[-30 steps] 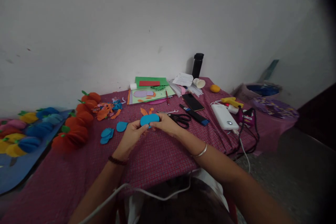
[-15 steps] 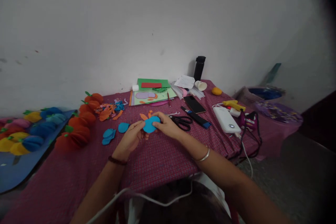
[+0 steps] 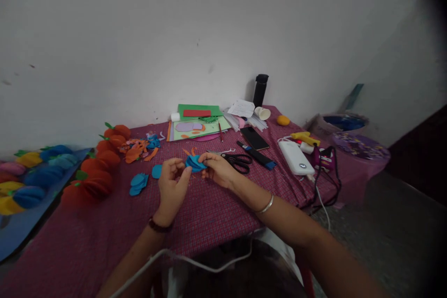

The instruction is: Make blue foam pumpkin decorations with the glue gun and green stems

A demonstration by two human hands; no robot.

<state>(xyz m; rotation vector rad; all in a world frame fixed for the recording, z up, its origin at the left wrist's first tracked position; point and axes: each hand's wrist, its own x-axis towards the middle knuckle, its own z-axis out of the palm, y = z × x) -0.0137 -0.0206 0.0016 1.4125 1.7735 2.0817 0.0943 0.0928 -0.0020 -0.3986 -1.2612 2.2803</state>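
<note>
My right hand pinches a small stack of blue paper cut-outs just above the checked red tablecloth. The thumb and fingers of my left hand curl beside the stack's left edge, its fingertips close to the blue paper. Whether they touch it I cannot tell. More blue ovals lie on the cloth to the left of my hands.
Black scissors, a phone, a white power bank and glue guns with cords lie to the right. Coloured paper sheets and a black flask stand by the wall. Orange paper pumpkins line the left.
The blue cut-outs went from flat between both hands to fanned open in my right hand. My left hand drew back a little and curled. The view shifted slightly.
</note>
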